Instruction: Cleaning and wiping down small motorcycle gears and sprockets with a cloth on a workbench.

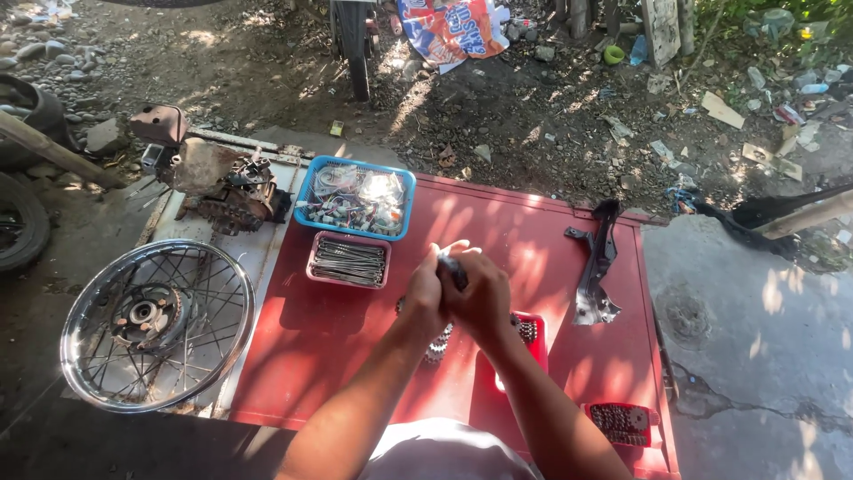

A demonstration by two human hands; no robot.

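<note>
My left hand and my right hand are pressed together over a red metal panel, both closed around one small dark part that pokes out between them. What the part is cannot be made out. Under my hands lies a toothed sprocket, and beside it a small red tray with metal pieces. In front of my hands stands a pink tray of spokes.
A blue basket of small bagged parts sits at the panel's far edge. A spoked wheel rim lies to the left, a rusty engine block behind it, a black bracket to the right, a red tray with chain near right.
</note>
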